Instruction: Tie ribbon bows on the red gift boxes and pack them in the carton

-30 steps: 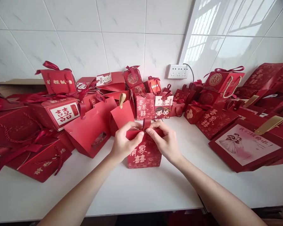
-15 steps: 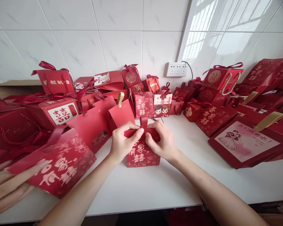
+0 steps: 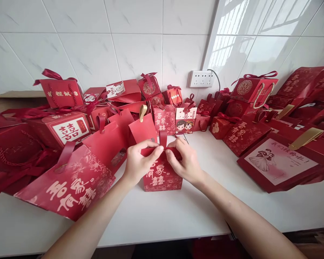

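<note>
A small red gift box (image 3: 164,182) with pale Chinese characters and a flower print stands upright on the white table in front of me. A dark red ribbon loop (image 3: 163,138) sticks up from its top edge. At the left of this loop, my left hand (image 3: 139,160) is closed, thumb and fingers pinching the box's top edge. My right hand (image 3: 188,160) grips the same edge on the other side, its thumb in front and its curled fingers behind. Both thumbs lie close to the base of the ribbon.
A larger printed red gift bag (image 3: 70,183) leans at the left near my forearm. At the right lies a red box with a couple picture (image 3: 278,160). Several red gift boxes (image 3: 70,131) are piled along the tiled wall. A power strip (image 3: 201,79) is on the wall.
Another person's hand at the far left has let go of the large printed bag and left the view. That bag has shifted slightly right. My hands keep their grip on the box.
</note>
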A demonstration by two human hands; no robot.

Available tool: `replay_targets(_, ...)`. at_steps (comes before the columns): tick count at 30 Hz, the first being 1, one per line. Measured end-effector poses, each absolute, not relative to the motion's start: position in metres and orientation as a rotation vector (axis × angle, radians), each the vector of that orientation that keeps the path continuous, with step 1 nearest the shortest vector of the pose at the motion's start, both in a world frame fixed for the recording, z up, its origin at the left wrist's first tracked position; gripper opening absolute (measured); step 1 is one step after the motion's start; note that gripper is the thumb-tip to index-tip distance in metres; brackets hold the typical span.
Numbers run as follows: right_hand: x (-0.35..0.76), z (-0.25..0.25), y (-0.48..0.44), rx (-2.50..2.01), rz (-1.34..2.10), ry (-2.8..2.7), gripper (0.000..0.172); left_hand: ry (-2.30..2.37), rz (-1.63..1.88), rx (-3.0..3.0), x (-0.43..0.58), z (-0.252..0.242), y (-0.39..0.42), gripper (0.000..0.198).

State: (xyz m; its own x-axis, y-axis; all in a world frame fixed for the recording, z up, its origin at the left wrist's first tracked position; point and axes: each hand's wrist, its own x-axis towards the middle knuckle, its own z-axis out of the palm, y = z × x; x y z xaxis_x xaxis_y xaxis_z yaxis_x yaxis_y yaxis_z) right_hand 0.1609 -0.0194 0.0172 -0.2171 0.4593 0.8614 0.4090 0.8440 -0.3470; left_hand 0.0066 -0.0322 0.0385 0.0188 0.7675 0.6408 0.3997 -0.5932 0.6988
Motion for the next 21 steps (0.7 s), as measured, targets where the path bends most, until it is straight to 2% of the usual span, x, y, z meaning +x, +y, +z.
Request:
replay_targets(4, 0.161, 0.018, -0.020, -0.605, 0.057, -1.844, 0.007, 1.187, 1.597, 1.981, 0.007, 0.038, -0.032, 0.012)
replay_targets(7, 0.159, 0.017, -0.021, -0.584, -0.027, -1.815, 0.010, 1.170, 1.627, 1.988, 0.008, 0.037, -0.033, 0.012)
replay_targets(17, 0.175, 0.032, -0.018, -0.526, -0.631, -1.947, 0.008, 1.181, 1.715, 1.996, 0.010, 0.035, -0.035, 0.009)
replay_targets(21, 0.185, 0.043, -0.017, -0.465, -0.734, -2.025, 0.010, 1.194, 1.719, 1.977, 0.011, 0.035, -0.035, 0.009)
